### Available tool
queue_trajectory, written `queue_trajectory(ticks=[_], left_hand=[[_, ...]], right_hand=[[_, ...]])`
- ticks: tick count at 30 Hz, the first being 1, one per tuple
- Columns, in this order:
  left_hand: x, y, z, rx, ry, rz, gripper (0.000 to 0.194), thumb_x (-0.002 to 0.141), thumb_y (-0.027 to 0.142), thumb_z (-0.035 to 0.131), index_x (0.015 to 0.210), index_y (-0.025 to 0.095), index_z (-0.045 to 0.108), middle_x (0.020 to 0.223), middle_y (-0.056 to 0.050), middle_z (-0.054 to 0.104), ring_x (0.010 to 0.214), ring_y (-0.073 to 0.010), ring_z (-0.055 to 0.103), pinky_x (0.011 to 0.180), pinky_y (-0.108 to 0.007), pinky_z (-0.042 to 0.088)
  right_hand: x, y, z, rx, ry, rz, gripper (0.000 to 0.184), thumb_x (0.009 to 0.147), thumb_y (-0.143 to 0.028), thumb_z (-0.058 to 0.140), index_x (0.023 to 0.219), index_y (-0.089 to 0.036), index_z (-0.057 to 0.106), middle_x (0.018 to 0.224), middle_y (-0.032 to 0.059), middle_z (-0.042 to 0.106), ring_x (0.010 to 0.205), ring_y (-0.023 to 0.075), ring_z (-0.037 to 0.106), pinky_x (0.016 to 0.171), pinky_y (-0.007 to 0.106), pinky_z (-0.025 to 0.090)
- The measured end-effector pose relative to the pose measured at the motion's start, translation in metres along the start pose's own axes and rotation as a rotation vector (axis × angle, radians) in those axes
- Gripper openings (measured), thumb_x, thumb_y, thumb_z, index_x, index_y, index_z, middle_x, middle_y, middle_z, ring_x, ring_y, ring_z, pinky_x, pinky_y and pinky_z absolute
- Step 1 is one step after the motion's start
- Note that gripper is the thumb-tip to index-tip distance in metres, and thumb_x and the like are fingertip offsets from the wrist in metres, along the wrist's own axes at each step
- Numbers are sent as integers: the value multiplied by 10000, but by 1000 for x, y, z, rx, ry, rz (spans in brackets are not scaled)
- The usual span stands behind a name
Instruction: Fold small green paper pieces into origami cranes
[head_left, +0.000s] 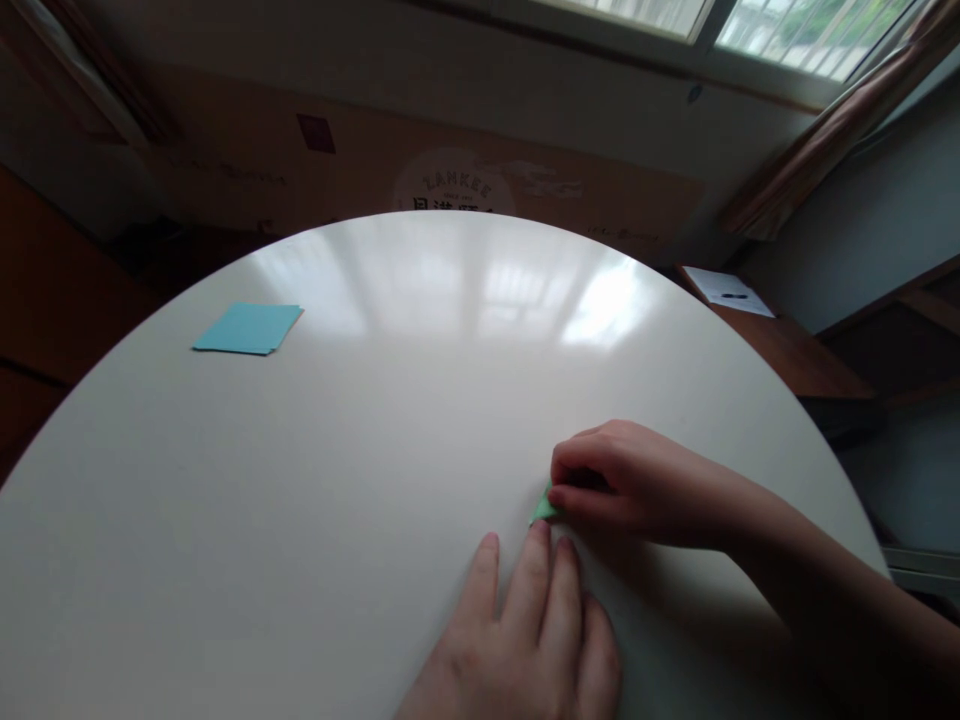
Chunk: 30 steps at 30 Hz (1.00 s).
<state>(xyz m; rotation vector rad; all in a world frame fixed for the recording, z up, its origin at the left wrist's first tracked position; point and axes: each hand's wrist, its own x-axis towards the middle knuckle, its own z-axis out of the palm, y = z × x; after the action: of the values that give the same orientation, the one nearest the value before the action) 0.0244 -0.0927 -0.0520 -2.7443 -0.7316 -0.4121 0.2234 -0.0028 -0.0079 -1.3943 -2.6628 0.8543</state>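
A small piece of folded green paper (543,509) lies on the white round table (360,480), right of the middle. Its visible part is a pointed corner; the rest is hidden under my fingers. My right hand (626,485) has its thumb and curled fingers closed on the upper end of the paper. Just below, my left hand (529,635) rests flat on the tabletop with its fingers stretched out and a little spread. One fingertip of it touches the near corner of the green paper or lies right at it.
A stack of square light-blue paper (249,328) lies at the table's far left. Beyond the right edge, a brown wooden surface (806,350) bears white paper (727,290) with a dark pen (734,296). Behind the table stands a large printed cardboard box (360,185) under a window (814,35).
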Motion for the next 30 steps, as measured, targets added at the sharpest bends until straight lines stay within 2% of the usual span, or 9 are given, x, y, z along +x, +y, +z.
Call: queue_trajectory(ticks=[6,11,13,15,17,22,30], left_hand=[[4,-1,-1,11,-5,-1,277,930,203,469,1140,155,645,1229,-125,696,1169,-320,629,913,-453,513],[5,-3,1,-22,10,-18,259,927,219,479,1133,182,631,1207,-111,705,1115,-321,655,888,-461,523],[4,1,7,-37,43,-45,239,921,215,480,1105,185,629,1192,-110,709,1117,-325,650,884,-466,521],[3,6,16,-48,148,-128,193,913,204,476,1031,190,628,1140,-106,725,1118,-338,644,885,-489,509],[2,13,25,-51,202,-174,168,908,211,489,1012,198,620,1150,-105,720,1140,-352,628,905,-517,494],[0,23,38,-25,219,-191,138,889,267,547,995,198,602,1162,-135,707,1166,-384,609,933,-564,472],[0,26,42,-35,274,-240,113,899,265,536,974,207,598,1155,-123,706,1200,-379,590,969,-564,457]], right_hand=[[2,0,0,0,-22,9,177,887,-268,625,735,-177,620,658,-32,603,599,91,482,557,222,309],[3,0,0,2,-29,22,185,887,-255,619,719,-176,609,652,-27,602,594,95,482,556,227,304],[3,0,1,-6,-30,20,178,885,-240,612,719,-175,604,650,-22,604,596,99,484,562,233,301],[3,-1,1,-21,-26,13,179,883,-226,600,713,-176,588,645,-18,598,594,102,479,561,238,291],[2,-2,1,-44,-22,10,202,885,-219,583,690,-176,552,637,-18,583,586,102,462,550,242,273],[2,-4,2,-80,-24,17,248,884,-219,563,656,-174,475,615,-19,547,557,96,425,532,252,243],[1,-3,4,-113,-30,30,259,903,-245,531,662,-179,464,620,-24,553,566,98,436,545,258,248]])
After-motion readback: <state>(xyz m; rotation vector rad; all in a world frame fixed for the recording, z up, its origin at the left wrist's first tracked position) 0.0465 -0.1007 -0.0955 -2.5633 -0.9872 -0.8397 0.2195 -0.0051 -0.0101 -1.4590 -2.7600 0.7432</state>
